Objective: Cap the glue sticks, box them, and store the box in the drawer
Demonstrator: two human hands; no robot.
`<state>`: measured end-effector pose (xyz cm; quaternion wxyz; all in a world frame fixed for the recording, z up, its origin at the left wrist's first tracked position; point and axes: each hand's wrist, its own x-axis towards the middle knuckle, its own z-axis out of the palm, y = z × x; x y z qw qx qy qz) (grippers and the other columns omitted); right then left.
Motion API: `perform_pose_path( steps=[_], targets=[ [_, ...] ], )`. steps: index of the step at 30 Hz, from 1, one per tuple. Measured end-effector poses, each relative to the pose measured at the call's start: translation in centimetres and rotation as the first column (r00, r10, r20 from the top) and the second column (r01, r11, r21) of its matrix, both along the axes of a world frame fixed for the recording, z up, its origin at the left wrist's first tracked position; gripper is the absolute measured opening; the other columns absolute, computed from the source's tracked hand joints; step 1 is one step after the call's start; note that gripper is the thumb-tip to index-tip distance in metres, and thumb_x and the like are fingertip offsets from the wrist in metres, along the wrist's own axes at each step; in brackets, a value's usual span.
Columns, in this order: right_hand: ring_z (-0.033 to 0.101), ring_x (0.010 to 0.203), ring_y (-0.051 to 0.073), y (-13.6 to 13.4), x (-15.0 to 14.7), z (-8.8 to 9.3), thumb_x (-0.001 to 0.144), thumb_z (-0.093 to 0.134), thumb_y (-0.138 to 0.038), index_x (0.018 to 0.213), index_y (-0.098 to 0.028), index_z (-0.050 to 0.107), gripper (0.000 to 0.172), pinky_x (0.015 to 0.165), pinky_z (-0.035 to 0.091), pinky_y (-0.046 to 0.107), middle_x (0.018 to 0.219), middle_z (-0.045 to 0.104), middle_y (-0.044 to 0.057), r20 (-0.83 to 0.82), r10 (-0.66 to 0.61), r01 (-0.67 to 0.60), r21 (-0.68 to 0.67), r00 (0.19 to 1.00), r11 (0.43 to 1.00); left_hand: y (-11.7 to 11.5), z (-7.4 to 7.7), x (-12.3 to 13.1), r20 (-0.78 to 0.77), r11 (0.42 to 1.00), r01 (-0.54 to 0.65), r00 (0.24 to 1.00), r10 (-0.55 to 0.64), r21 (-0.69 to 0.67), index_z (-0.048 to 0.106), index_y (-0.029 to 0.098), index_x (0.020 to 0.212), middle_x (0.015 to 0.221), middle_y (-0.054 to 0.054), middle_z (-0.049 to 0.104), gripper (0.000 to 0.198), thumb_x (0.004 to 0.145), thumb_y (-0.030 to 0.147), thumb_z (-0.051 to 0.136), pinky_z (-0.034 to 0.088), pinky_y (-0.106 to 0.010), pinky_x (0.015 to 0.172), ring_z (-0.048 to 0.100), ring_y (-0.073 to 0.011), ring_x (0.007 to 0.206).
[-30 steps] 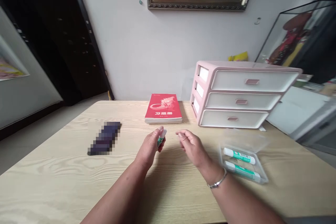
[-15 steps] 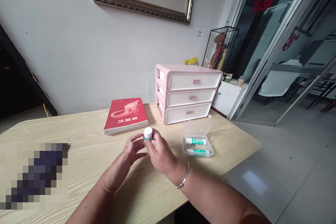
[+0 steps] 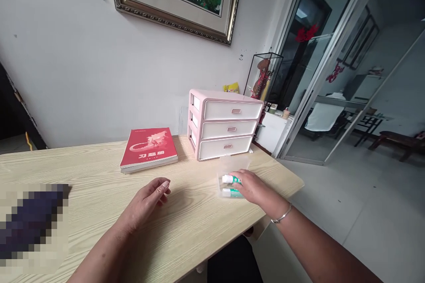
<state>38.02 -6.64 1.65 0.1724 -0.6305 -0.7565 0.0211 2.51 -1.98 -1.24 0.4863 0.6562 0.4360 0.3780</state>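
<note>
My right hand [image 3: 253, 185], with a bracelet at its wrist, reaches over the clear plastic box [image 3: 219, 189]. Its fingers close on a white-capped glue stick [image 3: 228, 179] with a green label, at the box's upper side. A second glue stick [image 3: 229, 193] lies in the box just below; the hand covers its right end. The box's clear lid [image 3: 235, 163] stands raised at the back. My left hand [image 3: 151, 196] rests over the table, loosely curled, fingers slightly apart and holding nothing.
A red book [image 3: 149, 148] lies on the wooden table [image 3: 99, 159]. Behind the box stands a pink and white drawer unit [image 3: 229, 128]. A blurred dark object [image 3: 33, 223] is at the left. The table's right edge [image 3: 300, 184] drops to the floor.
My right hand has moved right, from beside my left hand to the box, with a glue stick. My left hand has dropped slightly left and no longer touches it. The view has shifted right.
</note>
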Motion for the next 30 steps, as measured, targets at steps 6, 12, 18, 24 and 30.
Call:
perform_pose_path(
  steps=[6, 12, 18, 24, 30],
  targets=[
    [0.063, 0.085, 0.021, 0.2, 0.2, -0.5, 0.083, 0.06, -0.02, 0.1, -0.024, 0.072, 0.021, 0.074, 0.042, 0.028, 0.089, 0.07, 0.005, 0.027, 0.061, -0.06, -0.014, 0.998, 0.998, 0.4, -0.6, -0.8, -0.147, 0.999, 0.008, 0.989, -0.003, 0.034, 0.062, 0.02, 0.092, 0.08, -0.003, 0.063, 0.045, 0.088, 0.063, 0.048, 0.045, -0.029, 0.064, 0.054, -0.0183, 0.067],
    [0.064, 0.082, 0.021, -0.1, 0.1, -0.1, 0.082, 0.059, -0.018, 0.091, -0.022, 0.074, 0.018, 0.074, 0.044, 0.028, 0.085, 0.072, 0.004, 0.002, 0.036, -0.035, -0.033, 0.999, 0.999, 0.4, -0.5, -0.9, -0.254, 0.997, 0.005, 0.967, 0.016, 0.083, 0.06, 0.021, 0.082, 0.07, 0.0, 0.058, 0.045, 0.087, 0.064, 0.049, 0.04, -0.026, 0.061, 0.051, -0.018, 0.064],
    [0.063, 0.102, 0.023, -1.0, 1.2, 0.2, 0.092, 0.051, -0.025, 0.106, -0.021, 0.07, 0.024, 0.094, 0.048, 0.038, 0.106, 0.071, 0.009, -0.26, -0.01, 0.108, 0.366, 0.965, 0.924, 0.4, -0.5, -0.9, -0.326, 0.995, -0.059, 0.942, 0.083, 0.084, 0.06, 0.021, 0.076, 0.065, 0.0, 0.058, 0.049, 0.084, 0.068, 0.048, 0.04, -0.026, 0.06, 0.052, -0.0184, 0.061],
    [0.045, 0.132, 0.027, 0.7, 3.4, 1.2, 0.092, 0.053, -0.031, 0.139, -0.02, 0.05, 0.048, 0.112, 0.036, 0.047, 0.139, 0.054, 0.012, -0.278, 0.032, 0.109, 0.479, 0.96, 0.871, 0.4, -0.6, -0.7, -0.386, 0.969, -0.195, 0.89, 0.241, 0.154, 0.066, 0.021, 0.087, 0.071, -0.002, 0.066, 0.053, 0.081, 0.071, 0.049, 0.045, -0.029, 0.064, 0.057, -0.0203, 0.062],
    [0.052, 0.125, 0.026, 0.6, 4.1, -0.6, 0.086, 0.064, -0.037, 0.14, -0.024, 0.048, 0.058, 0.105, 0.043, 0.043, 0.136, 0.055, 0.011, -0.296, 0.061, 0.024, 0.275, 0.953, 0.961, 0.3, -1.6, -0.7, -0.416, 0.929, -0.238, 0.843, 0.342, 0.282, 0.067, 0.021, 0.095, 0.086, -0.006, 0.072, 0.054, 0.082, 0.07, 0.05, 0.05, -0.032, 0.073, 0.066, -0.0244, 0.078]
  ],
)
